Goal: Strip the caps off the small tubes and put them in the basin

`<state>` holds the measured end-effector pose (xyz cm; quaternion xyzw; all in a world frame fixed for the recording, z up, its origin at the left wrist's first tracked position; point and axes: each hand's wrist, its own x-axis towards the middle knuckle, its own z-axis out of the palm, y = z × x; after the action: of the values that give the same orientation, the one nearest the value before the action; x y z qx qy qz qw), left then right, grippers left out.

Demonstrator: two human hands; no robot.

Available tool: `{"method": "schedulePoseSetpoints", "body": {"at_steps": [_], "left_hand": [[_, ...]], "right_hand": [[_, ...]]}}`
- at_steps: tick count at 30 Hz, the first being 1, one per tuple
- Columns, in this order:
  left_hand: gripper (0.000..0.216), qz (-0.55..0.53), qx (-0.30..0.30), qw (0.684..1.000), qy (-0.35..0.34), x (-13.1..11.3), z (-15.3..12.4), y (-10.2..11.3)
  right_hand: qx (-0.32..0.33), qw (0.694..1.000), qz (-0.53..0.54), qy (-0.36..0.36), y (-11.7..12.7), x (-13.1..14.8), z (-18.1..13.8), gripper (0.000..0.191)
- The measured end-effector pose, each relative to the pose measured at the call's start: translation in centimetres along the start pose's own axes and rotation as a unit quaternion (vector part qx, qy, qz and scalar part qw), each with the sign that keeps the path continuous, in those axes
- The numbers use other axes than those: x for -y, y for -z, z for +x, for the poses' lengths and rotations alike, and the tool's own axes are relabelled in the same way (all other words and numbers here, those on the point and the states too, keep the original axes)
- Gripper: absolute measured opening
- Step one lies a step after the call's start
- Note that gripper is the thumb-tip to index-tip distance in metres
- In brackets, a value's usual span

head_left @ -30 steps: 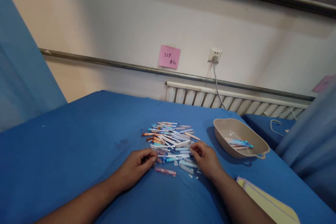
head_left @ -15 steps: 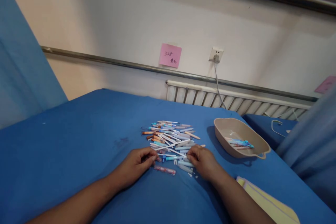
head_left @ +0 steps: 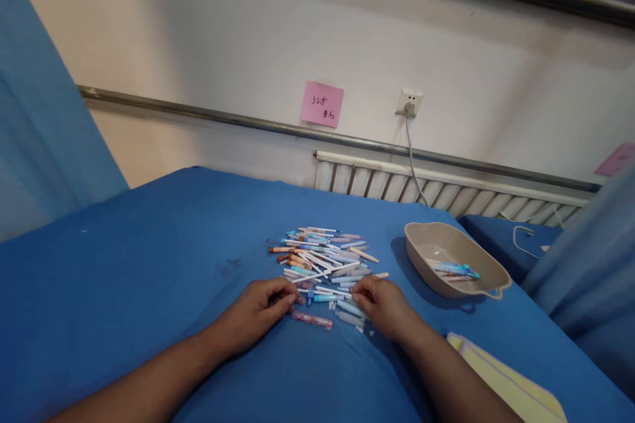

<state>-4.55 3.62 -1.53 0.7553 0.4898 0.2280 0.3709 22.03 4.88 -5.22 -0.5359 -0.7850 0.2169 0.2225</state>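
Observation:
A pile of pen parts (head_left: 322,254) lies on the blue cloth: white refills, pale barrels, and orange, brown and blue pieces. At its near left edge my left hand (head_left: 270,305) is closed in a pinch, with a pinkish translucent pen part (head_left: 300,301) at the fingertips. My right hand (head_left: 384,304) is closed at the near right edge; the end of a white pen refill (head_left: 333,291) meets its fingertips. Between the hands lie a blue pen piece (head_left: 310,297), a pink patterned pen barrel (head_left: 312,320) and a pale grey barrel (head_left: 350,318).
A beige basin (head_left: 459,258) with several assembled pens (head_left: 452,269) stands to the right. A yellow folded cloth (head_left: 506,377) lies at the near right. Behind the blue-covered surface (head_left: 163,238) are a radiator (head_left: 397,178), a rail and a wall socket (head_left: 409,102).
The white refill at my right fingertips has swung, its left end coming slightly nearer to me. My right hand has shifted a little left; my left hand stays nearly still.

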Motion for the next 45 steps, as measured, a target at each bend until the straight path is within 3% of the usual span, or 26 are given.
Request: {"method": "schedulePoseSetpoints", "body": {"at_steps": [8,24,37,45], "left_hand": [[0.028,0.005,0.003,1.000,-0.001,-0.1,0.0,0.1],[0.027,0.006,0.007,1.000,-0.001,-0.1,0.1,0.0],[0.029,0.030,0.001,0.999,-0.033,0.2,-0.1,-0.2],[0.030,0.032,-0.003,0.999,-0.017,0.1,0.0,-0.2]], "right_hand": [[-0.045,0.994,0.060,-0.083,-0.2,-2.1,0.5,0.012],[0.003,0.998,-0.053,-0.018,0.5,-0.4,0.0,0.009],[0.007,0.998,-0.065,0.015,0.3,1.2,0.1,0.015],[-0.006,0.997,-0.074,0.004,0.4,0.7,-0.1,0.016]]}}
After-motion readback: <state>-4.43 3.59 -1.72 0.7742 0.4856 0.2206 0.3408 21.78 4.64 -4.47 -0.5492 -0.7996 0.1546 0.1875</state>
